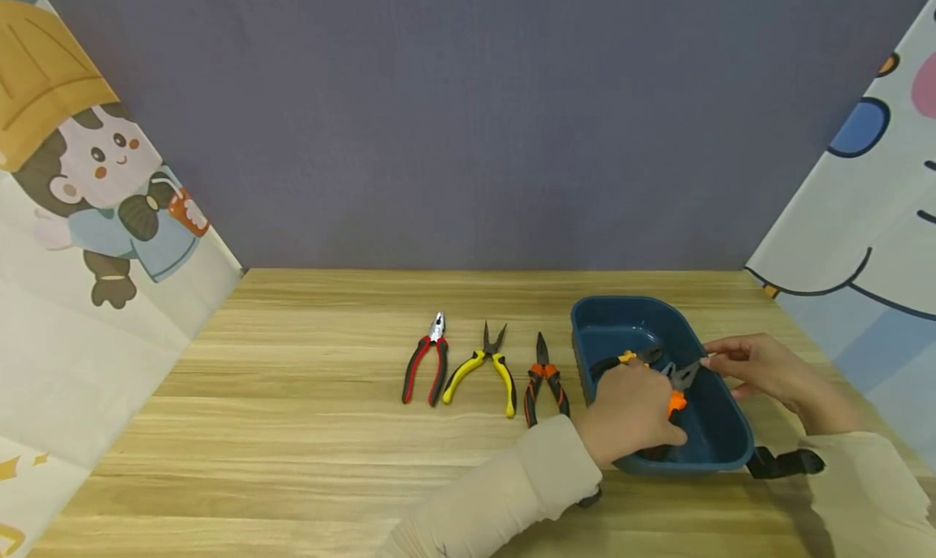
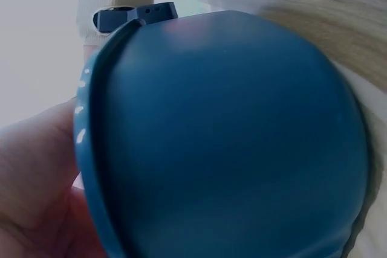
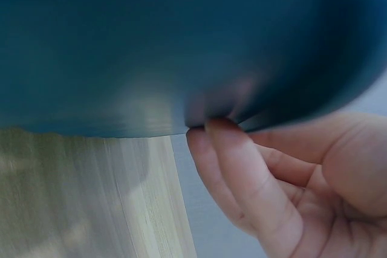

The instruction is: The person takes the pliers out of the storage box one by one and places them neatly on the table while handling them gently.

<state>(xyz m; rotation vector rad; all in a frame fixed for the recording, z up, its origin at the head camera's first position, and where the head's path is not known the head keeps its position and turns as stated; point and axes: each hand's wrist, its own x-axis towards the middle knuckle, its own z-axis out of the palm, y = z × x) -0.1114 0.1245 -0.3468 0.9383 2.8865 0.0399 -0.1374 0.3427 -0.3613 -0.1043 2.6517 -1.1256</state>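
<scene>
My left hand (image 1: pixel 630 412) reaches down into a dark blue plastic bin (image 1: pixel 731 428), gripping pliers with orange handles (image 1: pixel 677 404). Its fingertips are hidden beneath the palm. The pliers' metal jaws point up and right, close to the bin's right rim. Another pair of pliers, yellow and black (image 1: pixel 627 358), lies partly covered behind that hand. At the right rim, my right hand (image 1: pixel 775 375) pinches the bin's edge. In the right wrist view, its fingertips (image 3: pixel 224 134) press against the bin's outer wall. The left wrist view is mostly the bin's side (image 2: pixel 230 137).
Left of the bin, pliers stand in a row on the wooden table (image 1: pixel 292 395): red-black (image 1: pixel 422 367), yellow-black (image 1: pixel 475 369) and orange-black (image 1: pixel 539 375). A grey panel (image 1: pixel 468 127) closes off the back. Printed cartoon sheets flank both sides.
</scene>
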